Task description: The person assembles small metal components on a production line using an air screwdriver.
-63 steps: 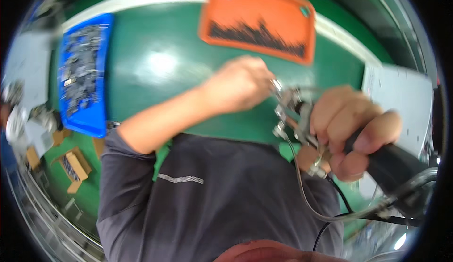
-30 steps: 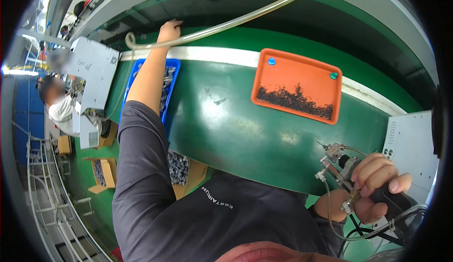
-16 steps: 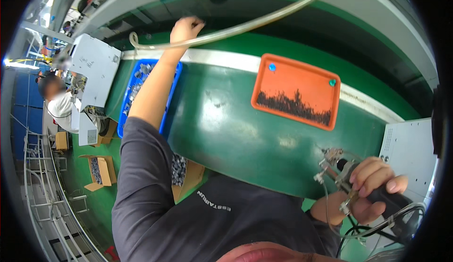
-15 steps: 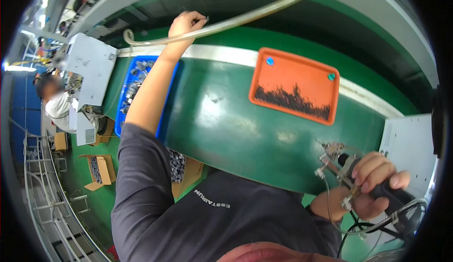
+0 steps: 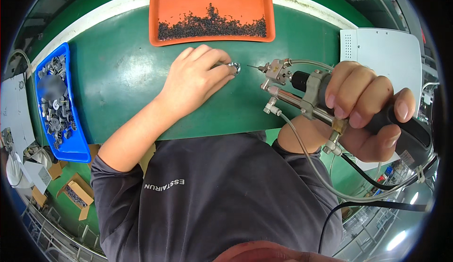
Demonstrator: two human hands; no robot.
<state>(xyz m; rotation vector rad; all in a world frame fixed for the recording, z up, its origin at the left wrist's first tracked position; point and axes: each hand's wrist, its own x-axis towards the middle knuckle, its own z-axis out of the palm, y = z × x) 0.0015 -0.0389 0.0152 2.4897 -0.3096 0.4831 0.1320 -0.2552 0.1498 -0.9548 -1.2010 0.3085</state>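
Observation:
My left hand (image 5: 196, 75) is closed, pinching a small round metal part (image 5: 234, 67) between fingertips and thumb above the table's middle. Most of that part is hidden by the fingers, so its exact kind does not show. In my right hand (image 5: 368, 104) is a dispensing gun (image 5: 311, 94) with a dark grip, metal valve fittings, clear hoses and a black cable. Its thin needle (image 5: 253, 66) points left toward the metal part, with a short gap between them. The fingers of my right hand wrap round the gun's body.
An orange tray (image 5: 153, 12) with small black pieces, a blue peg and a green peg lies at the table's (image 5: 118, 64) far side. Left stands a blue tray (image 5: 78, 141) of grey and metal parts. A white case (image 5: 382, 49) is at right. Hoses loop below the gun.
My left hand has come from the far left to the middle, now with the metal part. The gun is raised and levelled toward it. The head view has swung right.

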